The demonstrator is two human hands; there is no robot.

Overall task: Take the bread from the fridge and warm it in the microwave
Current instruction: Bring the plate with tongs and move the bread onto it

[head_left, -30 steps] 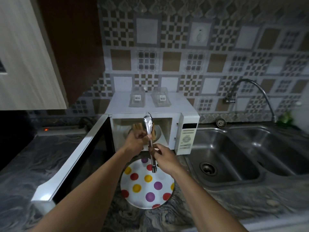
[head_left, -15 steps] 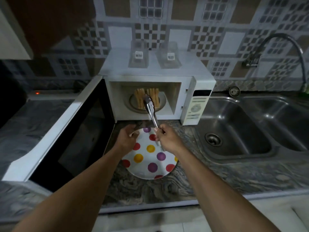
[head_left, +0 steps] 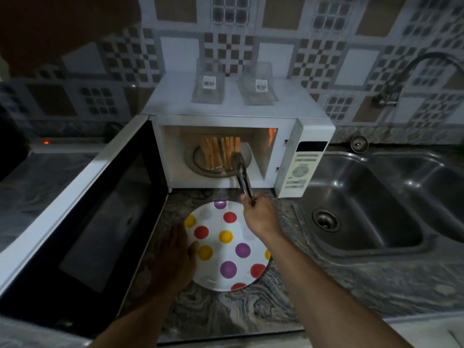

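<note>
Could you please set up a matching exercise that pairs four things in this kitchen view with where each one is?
Things:
1. bread slices
2. polka-dot plate
3. tongs
4. two clear containers

Places:
A. on top of the microwave
B. in the right hand
C. on the counter, left hand at its rim
D. inside the microwave

Pairs: 1-D, 2-C, 3-B, 4-A

The single head-worn wide-angle camera looked forward and steeply down from close above the counter edge (head_left: 226, 320), squarely facing the open microwave (head_left: 236, 114) against the tiled wall, with its door (head_left: 82, 222) at left and the sink (head_left: 371, 222) at right.
</note>
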